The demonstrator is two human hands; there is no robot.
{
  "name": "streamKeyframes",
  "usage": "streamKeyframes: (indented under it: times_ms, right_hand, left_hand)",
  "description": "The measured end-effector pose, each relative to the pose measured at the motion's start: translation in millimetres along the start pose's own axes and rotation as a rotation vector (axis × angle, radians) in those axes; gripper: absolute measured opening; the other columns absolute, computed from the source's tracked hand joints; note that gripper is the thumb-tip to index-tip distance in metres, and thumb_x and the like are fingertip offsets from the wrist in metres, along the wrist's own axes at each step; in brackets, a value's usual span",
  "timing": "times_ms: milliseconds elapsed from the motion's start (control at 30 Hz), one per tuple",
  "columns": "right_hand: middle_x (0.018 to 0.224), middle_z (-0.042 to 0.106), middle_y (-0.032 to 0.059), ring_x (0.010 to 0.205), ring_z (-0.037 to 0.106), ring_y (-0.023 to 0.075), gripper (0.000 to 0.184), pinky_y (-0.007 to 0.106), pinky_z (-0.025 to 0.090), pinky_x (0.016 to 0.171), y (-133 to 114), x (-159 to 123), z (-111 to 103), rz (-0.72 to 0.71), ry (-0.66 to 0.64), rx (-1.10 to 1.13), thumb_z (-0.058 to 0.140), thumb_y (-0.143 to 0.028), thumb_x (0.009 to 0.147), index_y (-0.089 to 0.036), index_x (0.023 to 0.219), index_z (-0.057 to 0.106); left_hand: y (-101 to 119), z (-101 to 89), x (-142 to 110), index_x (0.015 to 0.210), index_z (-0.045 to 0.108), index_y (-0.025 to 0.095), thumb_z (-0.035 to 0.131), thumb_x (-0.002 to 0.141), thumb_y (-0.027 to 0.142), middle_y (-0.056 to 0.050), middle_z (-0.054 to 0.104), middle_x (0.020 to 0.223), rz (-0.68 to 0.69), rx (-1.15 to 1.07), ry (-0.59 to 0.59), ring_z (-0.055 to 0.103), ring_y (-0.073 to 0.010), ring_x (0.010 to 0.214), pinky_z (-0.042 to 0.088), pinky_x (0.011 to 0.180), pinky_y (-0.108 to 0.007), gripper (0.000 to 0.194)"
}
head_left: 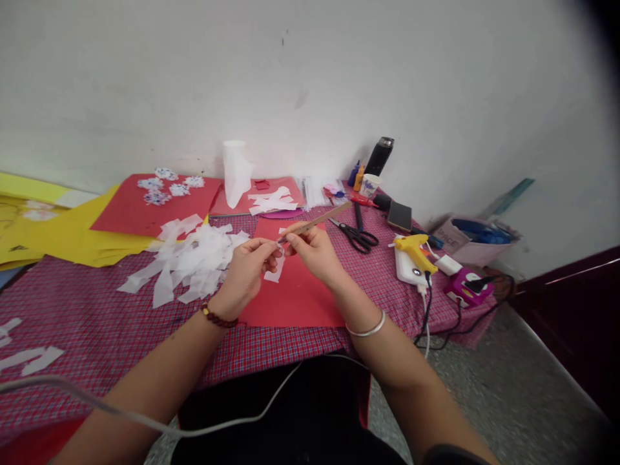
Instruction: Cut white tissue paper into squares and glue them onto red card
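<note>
My left hand (248,266) is closed in a pinch, fingertips on a small bit of white paper (280,250). My right hand (314,252) is wrapped round a slim, flat brownish stick-like tool (323,218); its lower tip meets the paper at my left fingertips. Both hands are close together above a red sheet (298,300). Below them a white paper strip (274,270) lies on that sheet, partly hidden by my fingers. A heap of white strips (198,258) spreads left of my left hand. Black-handled scissors (357,239) lie right of my right hand.
Paper flowers (155,196) rest on red card at the back left, near yellow sheets (72,242). A white paper roll (236,171) stands by the wall. On the right are a yellow glue gun (415,252), a purple power block (467,287) and cables. A white cable (194,433) crosses in front.
</note>
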State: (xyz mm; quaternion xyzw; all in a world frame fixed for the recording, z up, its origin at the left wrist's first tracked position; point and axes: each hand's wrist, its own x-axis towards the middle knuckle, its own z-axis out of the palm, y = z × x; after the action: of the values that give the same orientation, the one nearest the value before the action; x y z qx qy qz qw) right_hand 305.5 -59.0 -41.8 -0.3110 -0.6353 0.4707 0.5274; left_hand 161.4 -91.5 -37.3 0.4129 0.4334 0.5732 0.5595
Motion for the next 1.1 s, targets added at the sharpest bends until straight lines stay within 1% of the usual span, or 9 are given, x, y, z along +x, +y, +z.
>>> streamKeyframes:
  times_ms: [100,267,533,733,900,1100]
  right_hand:
    - [0.078,0.064,0.0008,0.061,0.059,0.0099,0.015,0.026,0.052,0.061,-0.8,-2.0,1.1,-0.02,0.003,-0.089,0.059,-0.033,0.086,-0.019,0.089,0.06]
    - [0.078,0.064,0.0014,0.063,0.06,0.0112,0.013,0.026,0.051,0.061,-2.6,-4.5,1.2,-0.084,-0.031,-0.214,0.054,-0.028,0.088,-0.018,0.089,0.062]
    - [0.082,0.066,0.003,0.064,0.06,0.0118,0.014,0.027,0.051,0.061,-3.2,-3.5,0.1,-0.086,0.008,-0.221,0.053,-0.029,0.088,-0.018,0.091,0.062]
    - [0.076,0.063,0.0011,0.064,0.059,0.0122,0.015,0.028,0.05,0.062,-2.5,-5.1,0.1,-0.096,-0.014,-0.268,0.053,-0.03,0.089,-0.019,0.091,0.063]
    - [0.075,0.062,0.0009,0.064,0.059,0.0126,0.015,0.029,0.05,0.064,-2.2,-4.9,-0.3,-0.087,-0.024,-0.275,0.053,-0.03,0.089,-0.019,0.091,0.063]
    - [0.077,0.063,0.0016,0.066,0.059,0.0129,0.016,0.029,0.051,0.065,-1.8,-4.8,-0.7,-0.09,-0.035,-0.289,0.053,-0.03,0.09,-0.019,0.09,0.064]
  left_hand:
    - [-1.9,-1.4,1.5,0.061,0.066,0.015,0.071,0.065,0.027,-0.002,0.062,0.061,-0.044,-0.015,-0.023,0.05,-0.0083,0.049,0.038,0.048,-0.022,0.014]
    - [-2.8,-2.5,2.5,0.062,0.067,0.015,0.069,0.065,0.024,-0.003,0.063,0.062,-0.064,-0.018,-0.024,0.05,-0.0082,0.049,0.037,0.048,-0.022,0.01]
    - [-0.9,-2.3,2.0,0.06,0.067,0.015,0.066,0.065,0.022,-0.002,0.061,0.062,-0.046,-0.025,-0.032,0.049,-0.0082,0.049,0.036,0.047,-0.022,0.008]
    - [3.2,0.2,1.5,0.058,0.066,0.014,0.069,0.06,0.026,-0.001,0.058,0.056,-0.132,-0.03,-0.03,0.046,-0.008,0.046,0.032,0.044,-0.023,0.012]
    - [2.1,-0.5,1.6,0.057,0.064,0.015,0.072,0.06,0.026,-0.001,0.059,0.058,-0.138,-0.05,-0.035,0.047,-0.008,0.048,0.033,0.046,-0.023,0.014]
    - [-0.4,-1.8,3.4,0.057,0.065,0.015,0.072,0.06,0.023,-0.002,0.059,0.059,-0.151,-0.083,-0.042,0.047,-0.0078,0.049,0.034,0.048,-0.023,0.011]
